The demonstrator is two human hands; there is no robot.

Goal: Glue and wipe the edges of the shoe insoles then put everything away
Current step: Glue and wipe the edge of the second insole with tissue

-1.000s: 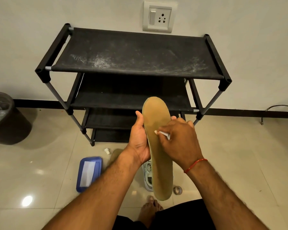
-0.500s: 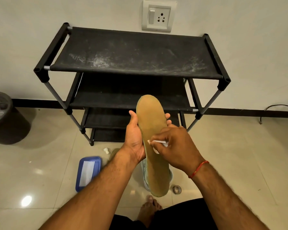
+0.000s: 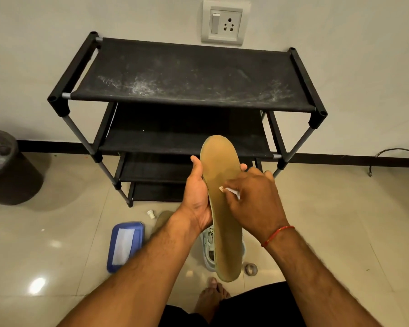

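Off-white wall [image 3: 57,31] behind, black skirting [image 3: 340,158] along base. White switch-and-socket plate [image 3: 225,22] on wall above rack. Black shoe rack [image 3: 194,74] against wall, several tiers, grey tubes at corners; top shelf dusty, pale scuffs toward front edge. Glossy beige floor tiles [image 3: 340,220], bright light reflection [image 3: 37,285] near bottom-left corner. Dark round bin [image 3: 7,168] at left edge, by wall. Dark cable [image 3: 397,153] on floor at right edge, along skirting
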